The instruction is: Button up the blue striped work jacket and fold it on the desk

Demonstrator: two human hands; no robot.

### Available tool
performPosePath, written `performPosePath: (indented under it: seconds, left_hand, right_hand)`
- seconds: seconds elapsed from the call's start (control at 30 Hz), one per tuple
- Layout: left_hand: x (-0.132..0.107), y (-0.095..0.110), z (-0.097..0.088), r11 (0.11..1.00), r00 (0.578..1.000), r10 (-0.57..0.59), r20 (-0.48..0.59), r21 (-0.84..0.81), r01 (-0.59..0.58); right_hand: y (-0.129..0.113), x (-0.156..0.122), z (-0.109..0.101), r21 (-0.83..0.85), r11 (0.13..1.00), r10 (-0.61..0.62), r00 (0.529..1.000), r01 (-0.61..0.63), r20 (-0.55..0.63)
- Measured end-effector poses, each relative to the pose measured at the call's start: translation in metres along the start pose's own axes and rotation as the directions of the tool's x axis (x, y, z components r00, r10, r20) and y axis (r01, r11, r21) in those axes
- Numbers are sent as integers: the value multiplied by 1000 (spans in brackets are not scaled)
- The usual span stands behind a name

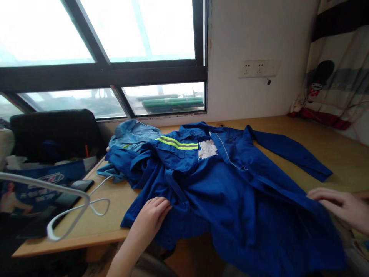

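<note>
A dark blue work jacket (227, 188) with a yellow-and-grey reflective stripe lies spread and rumpled on the wooden table. Its front is partly open, and the lower part hangs over the near edge. At the jacket's lower left, my left hand (155, 211) has its fingers curled together on the cloth. My right hand (343, 204) pinches the cloth at the right side edge. The fingertips of both hands are partly hidden. One sleeve stretches out to the right; the other lies bunched on the left.
Lighter blue clothing (134, 132) lies behind the jacket's left side. A white cable (77, 215) loops over the table's left end near a dark phone (82, 185). A black chair (54, 130) and a blue printed bag (43, 188) stand left. The wooden table (340, 154) meets a curtain at right.
</note>
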State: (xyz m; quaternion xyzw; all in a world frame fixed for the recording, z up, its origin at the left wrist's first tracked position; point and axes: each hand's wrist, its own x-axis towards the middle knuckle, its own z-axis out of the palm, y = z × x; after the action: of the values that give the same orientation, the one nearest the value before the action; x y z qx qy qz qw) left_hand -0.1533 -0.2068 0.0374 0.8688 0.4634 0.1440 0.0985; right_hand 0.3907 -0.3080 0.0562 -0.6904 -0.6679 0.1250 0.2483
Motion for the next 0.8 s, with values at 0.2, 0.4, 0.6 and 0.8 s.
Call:
performPosePath:
  seconds: [0.2,0.4,0.6,0.8]
  left_hand:
    - [-22,15,-22,979,982,22,-185,-196,-59]
    - [-30,52,-64,883,921,187,341,-469,-6]
    - [-26,47,-43,905,934,32,355,-408,124]
    - [5,46,-42,947,987,22,157,-321,30]
  right_hand:
    - [-59,7,32,5,1000,27,997,-28,72]
    - [-95,34,106,-76,993,-89,996,90,9]
    - [-72,59,128,24,999,42,994,-39,-104]
    - [-95,36,67,398,917,-11,997,-23,82]
